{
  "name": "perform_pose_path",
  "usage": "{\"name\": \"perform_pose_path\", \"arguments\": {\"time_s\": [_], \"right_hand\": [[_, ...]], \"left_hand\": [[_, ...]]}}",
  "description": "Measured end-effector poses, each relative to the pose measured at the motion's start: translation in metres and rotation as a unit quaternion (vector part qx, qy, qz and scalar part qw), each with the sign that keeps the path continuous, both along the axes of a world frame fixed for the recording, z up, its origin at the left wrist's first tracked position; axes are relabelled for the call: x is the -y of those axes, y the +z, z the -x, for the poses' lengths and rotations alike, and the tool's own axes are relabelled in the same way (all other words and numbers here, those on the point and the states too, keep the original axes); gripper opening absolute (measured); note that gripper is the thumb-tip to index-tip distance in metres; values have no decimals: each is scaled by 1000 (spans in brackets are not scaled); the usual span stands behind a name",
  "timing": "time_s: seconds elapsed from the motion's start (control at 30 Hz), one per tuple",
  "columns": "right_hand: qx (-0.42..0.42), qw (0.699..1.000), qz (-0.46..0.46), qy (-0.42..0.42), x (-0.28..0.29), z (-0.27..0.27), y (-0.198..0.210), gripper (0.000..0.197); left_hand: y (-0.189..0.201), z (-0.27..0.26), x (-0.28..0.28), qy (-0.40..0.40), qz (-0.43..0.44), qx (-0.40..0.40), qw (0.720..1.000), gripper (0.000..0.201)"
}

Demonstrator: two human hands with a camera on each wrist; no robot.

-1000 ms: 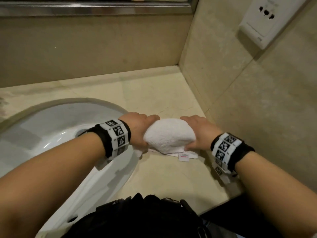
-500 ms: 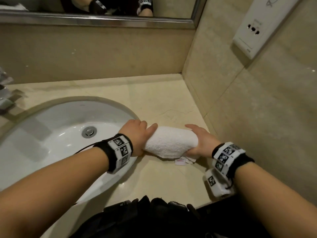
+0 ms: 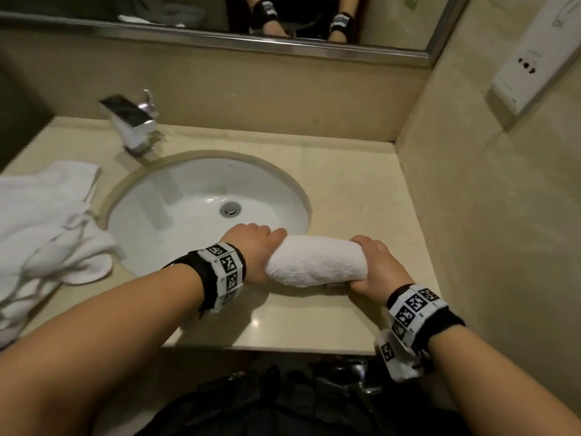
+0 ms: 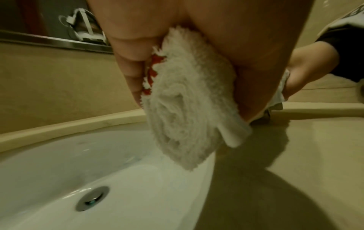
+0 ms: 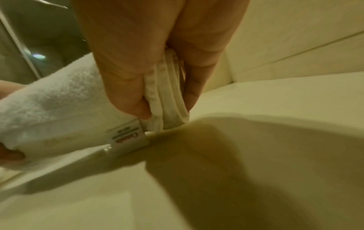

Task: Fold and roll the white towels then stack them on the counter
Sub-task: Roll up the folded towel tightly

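Observation:
A rolled white towel (image 3: 314, 261) lies crosswise near the front of the beige counter (image 3: 361, 196), right of the sink. My left hand (image 3: 254, 250) grips its left end, which shows its spiral of layers (image 4: 183, 109) in the left wrist view. My right hand (image 3: 374, 265) grips the right end, fingers and thumb pinching the hemmed edges (image 5: 167, 101). A small label (image 5: 128, 140) hangs from the towel's underside by the counter. A heap of unfolded white towels (image 3: 47, 234) lies at the left of the counter.
A white oval sink (image 3: 201, 212) with a metal drain (image 3: 230, 209) sits in the middle of the counter, a chrome faucet (image 3: 132, 121) behind it. A tiled wall (image 3: 503, 215) with a white socket plate (image 3: 531, 58) closes the right side. A mirror (image 3: 220, 14) runs along the back.
The towel has gone from a bulging bundle to a tighter, longer roll, its label tucked beneath. The head view has lifted and swung left, so sink, faucet and towel heap now show.

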State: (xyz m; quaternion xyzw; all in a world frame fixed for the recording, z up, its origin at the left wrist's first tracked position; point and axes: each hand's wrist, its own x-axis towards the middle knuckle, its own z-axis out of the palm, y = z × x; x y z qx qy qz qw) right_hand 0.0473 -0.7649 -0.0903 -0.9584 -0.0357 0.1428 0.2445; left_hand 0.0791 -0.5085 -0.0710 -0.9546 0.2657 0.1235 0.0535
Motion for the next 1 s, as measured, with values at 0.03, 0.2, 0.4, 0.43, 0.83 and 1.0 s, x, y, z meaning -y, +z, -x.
{"name": "perform_pose_path", "arguments": {"time_s": [0.03,0.2,0.4,0.43,0.83,1.0], "right_hand": [[2,1000,-1,16,-12,-4,3,68],[35,997,-10,70,-76,-28,23,70],[86,989,-32,120,-205,-80,47,65],[94,987,-42,124,-230,-90,49,62],[83,984,-92,125,-516,-209,50,64],[68,992,-51,94,-565,-261,42,62]], "left_hand": [[5,3,-13,10,-5,6,1000,72],[31,5,-82,60,-23,33,997,73],[65,-30,-209,105,-36,77,991,71],[70,-39,-232,111,-42,85,989,68],[78,-157,-499,188,-95,127,969,52],[44,-216,-537,240,-57,113,963,51]]}}
